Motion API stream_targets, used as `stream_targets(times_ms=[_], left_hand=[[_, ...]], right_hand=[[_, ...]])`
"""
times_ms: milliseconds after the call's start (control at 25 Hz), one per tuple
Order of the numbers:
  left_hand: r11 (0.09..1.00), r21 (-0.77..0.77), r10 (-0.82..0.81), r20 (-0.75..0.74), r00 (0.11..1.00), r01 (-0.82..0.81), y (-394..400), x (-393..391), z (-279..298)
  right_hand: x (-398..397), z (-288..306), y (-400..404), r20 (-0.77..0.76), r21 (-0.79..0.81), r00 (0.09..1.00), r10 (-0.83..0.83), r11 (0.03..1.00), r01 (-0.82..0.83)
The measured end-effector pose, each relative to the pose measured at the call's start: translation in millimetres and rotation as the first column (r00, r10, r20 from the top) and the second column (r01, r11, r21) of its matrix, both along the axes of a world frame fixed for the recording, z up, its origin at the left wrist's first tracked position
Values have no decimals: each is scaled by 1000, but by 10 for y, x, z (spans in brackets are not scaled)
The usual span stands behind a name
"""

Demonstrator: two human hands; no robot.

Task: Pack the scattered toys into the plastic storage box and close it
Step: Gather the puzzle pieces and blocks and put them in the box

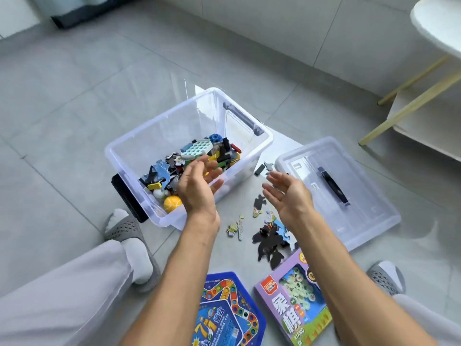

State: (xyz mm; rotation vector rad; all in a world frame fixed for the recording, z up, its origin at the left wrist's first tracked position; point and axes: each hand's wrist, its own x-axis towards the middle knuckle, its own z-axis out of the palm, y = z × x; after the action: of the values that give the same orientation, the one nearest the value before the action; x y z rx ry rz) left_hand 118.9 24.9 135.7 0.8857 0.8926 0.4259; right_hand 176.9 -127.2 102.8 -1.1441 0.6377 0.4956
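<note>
A clear plastic storage box (pixel 159 126) stands open on the floor, holding bricks, puzzle pieces and a yellow ball (pixel 172 203). My left hand (pixel 198 182) hovers over its near right rim, fingers spread, holding nothing. My right hand (pixel 290 197) is open, palm toward the left, above the floor between the box and its clear lid (pixel 361 208). The lid lies flat to the right with a dark handle. Several puzzle pieces (pixel 268 236) lie scattered on the floor under my right hand. A small dark brick (pixel 259 169) lies beside the lid.
A blue game board box (pixel 229 313) and a purple chess box (pixel 296 303) lie on the floor near me. My slippered feet (pixel 129 243) flank the area. A white table with wooden legs (pixel 424 83) stands at the right. Grey floor tiles stretch to the left and beyond the box.
</note>
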Motion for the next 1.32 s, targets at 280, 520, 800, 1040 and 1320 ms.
stream_targets(times_ms=[280,520,800,1040,1320], left_hand=[[409,184,-359,-868,343,894,-604,-333,-1882],[214,181,-235,-944,231,960,-758,-274,-2437],[765,53,-507,-565,651,642,-1095,-126,-2544],[822,-442,-485,-211,848,360,-740,-23,-2295],[845,-260,-500,-75,863,467,-718,-57,-1706]], right_hand=[[-634,-1566,-996,-189,-851,860,474,359,-384],[-348,-2001,-747,-530,-817,569,629,-197,-542],[-314,-2172,-405,-118,-712,922,369,616,-337],[-149,-1848,-448,-133,32,978,163,987,-160],[-218,-1247,-407,-4,191,988,156,970,-152]])
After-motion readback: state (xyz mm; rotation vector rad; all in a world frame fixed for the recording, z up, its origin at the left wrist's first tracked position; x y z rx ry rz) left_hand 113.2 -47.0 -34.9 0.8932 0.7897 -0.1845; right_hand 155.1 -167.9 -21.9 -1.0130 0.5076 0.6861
